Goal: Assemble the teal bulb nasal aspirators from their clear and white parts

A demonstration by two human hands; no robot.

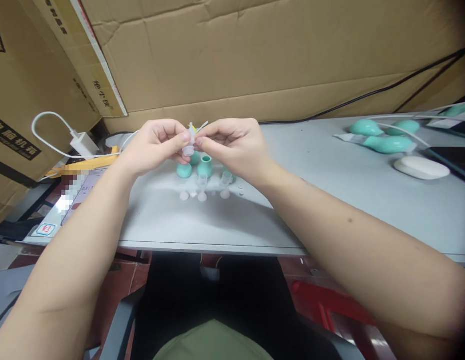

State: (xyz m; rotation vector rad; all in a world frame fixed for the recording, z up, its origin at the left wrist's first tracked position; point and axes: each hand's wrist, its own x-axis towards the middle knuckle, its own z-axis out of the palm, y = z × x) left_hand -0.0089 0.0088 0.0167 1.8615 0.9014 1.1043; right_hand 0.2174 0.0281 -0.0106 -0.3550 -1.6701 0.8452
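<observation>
One translucent plastic piece [188, 149] hung above the desk [330, 190] on my remote feed; I had the left hand [157, 144] clamped on it between thumb and fingers, and the right hand [238, 145] pinched on its other side; below stood teal bulbs [184, 171] and clear cups [202, 181]; three whitish cones [202, 196] lay nearer the front edge

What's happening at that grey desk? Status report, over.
Left hand: pinching small translucent white plastic piece. Right hand: touching it, hold unclear. Rounded, open-necked teal container nearby; nothing visibly blocking either hand.
</observation>
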